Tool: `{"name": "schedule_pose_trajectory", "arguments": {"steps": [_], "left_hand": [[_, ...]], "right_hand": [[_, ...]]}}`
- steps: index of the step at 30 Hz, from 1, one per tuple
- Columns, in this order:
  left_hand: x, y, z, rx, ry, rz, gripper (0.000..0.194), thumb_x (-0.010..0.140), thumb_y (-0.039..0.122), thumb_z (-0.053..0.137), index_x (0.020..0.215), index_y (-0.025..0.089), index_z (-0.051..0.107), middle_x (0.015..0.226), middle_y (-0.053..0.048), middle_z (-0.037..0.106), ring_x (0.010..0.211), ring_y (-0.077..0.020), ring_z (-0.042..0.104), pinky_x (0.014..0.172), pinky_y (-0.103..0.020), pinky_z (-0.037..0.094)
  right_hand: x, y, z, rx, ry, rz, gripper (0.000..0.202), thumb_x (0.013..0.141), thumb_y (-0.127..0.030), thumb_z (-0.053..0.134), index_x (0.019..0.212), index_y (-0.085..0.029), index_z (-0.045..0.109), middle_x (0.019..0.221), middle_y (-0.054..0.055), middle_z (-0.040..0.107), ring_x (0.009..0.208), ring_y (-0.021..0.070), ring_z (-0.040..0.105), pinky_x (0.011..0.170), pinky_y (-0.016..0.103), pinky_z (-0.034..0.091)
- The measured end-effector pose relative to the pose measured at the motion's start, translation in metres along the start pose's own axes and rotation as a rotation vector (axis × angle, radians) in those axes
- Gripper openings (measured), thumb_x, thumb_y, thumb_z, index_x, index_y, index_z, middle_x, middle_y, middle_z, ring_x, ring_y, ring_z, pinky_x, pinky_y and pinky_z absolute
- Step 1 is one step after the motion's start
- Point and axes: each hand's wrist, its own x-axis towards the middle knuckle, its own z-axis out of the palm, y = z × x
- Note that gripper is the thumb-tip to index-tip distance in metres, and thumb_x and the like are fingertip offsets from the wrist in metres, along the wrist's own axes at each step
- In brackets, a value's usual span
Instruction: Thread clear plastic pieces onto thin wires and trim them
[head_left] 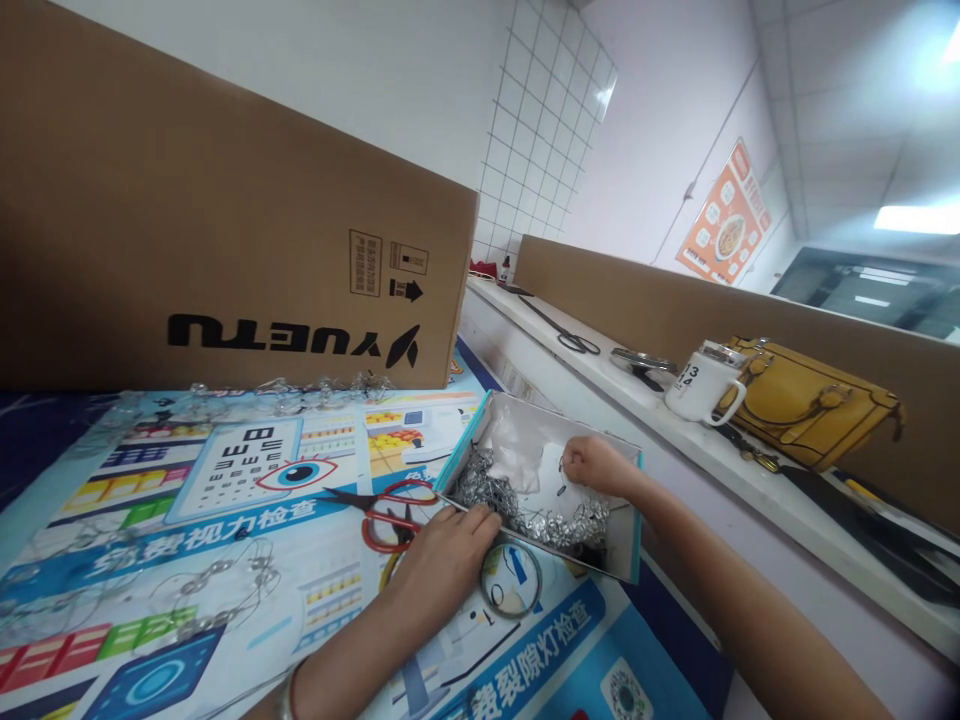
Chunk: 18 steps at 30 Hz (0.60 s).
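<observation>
An open white box [627,540] with a teal outer edge stands tilted on the printed sheet. It holds tangled silvery wire-like pieces [555,525] and a crumpled pale plastic bag [514,440]. My left hand [450,550] lies at the near left rim of the box, fingers curled over it. Inside the box, my right hand [596,465] is closed in a pinch; small dark bits show by its fingertips, too small to name. Red-handled scissors [394,518] lie left of the box, blades pointing left. A round roll of tape [511,580] sits beside my left hand.
Strands of clear beads on wire [217,585] lie on the printed sheet [300,540]. A big cardboard carton [225,220] stands behind. On the white ledge at right are a mug [701,385], a yellow bag [810,400] and black scissors [574,340].
</observation>
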Motion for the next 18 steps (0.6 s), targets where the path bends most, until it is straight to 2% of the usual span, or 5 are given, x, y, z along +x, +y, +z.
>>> {"name": "schedule_pose_trajectory", "arguments": {"steps": [5,9,13,15,18], "left_hand": [[0.000,-0.003,-0.004,-0.063,-0.024,0.031,0.037,0.079,0.003,0.039,0.108,0.021,0.051,0.101,-0.006,0.059,0.088,-0.0196,0.055,0.078,-0.034,0.043],[0.000,-0.012,-0.004,-0.135,-0.053,0.041,0.042,0.077,0.003,0.040,0.112,0.023,0.051,0.112,-0.005,0.058,0.091,-0.0195,0.057,0.081,-0.034,0.043],[-0.002,-0.023,-0.003,-0.265,-0.083,0.011,0.030,0.078,0.011,0.046,0.102,0.022,0.060,0.106,-0.003,0.063,0.092,-0.0204,0.058,0.081,-0.032,0.045],[-0.003,-0.028,-0.001,-0.294,-0.075,0.039,0.039,0.078,0.009,0.044,0.112,0.024,0.056,0.115,-0.002,0.060,0.101,-0.0203,0.056,0.087,-0.032,0.043],[-0.002,-0.035,0.002,-0.266,-0.103,0.112,0.053,0.079,0.005,0.040,0.125,0.028,0.046,0.129,-0.002,0.051,0.110,-0.0186,0.051,0.091,-0.033,0.041]], "right_hand": [[-0.026,-0.032,-0.021,0.350,0.033,-0.059,0.012,0.078,-0.024,0.042,0.083,-0.017,0.051,0.054,-0.006,0.047,0.042,0.0059,0.040,0.041,0.016,0.033],[-0.047,-0.084,-0.013,0.646,0.069,-0.218,0.004,0.073,-0.022,0.051,0.072,-0.018,0.051,0.051,-0.008,0.043,0.043,0.0049,0.039,0.041,0.015,0.029],[-0.059,-0.135,0.024,0.470,0.089,-0.383,0.009,0.071,-0.020,0.051,0.078,-0.019,0.057,0.059,-0.004,0.057,0.051,0.0083,0.050,0.048,0.017,0.035],[-0.063,-0.150,0.047,0.273,0.072,-0.535,0.009,0.071,-0.022,0.051,0.073,-0.018,0.058,0.061,-0.001,0.061,0.054,0.0118,0.053,0.050,0.021,0.037],[-0.067,-0.156,0.074,0.102,0.084,-0.618,0.014,0.074,-0.026,0.049,0.081,-0.018,0.060,0.070,0.003,0.066,0.058,0.0157,0.057,0.051,0.024,0.038]]}}
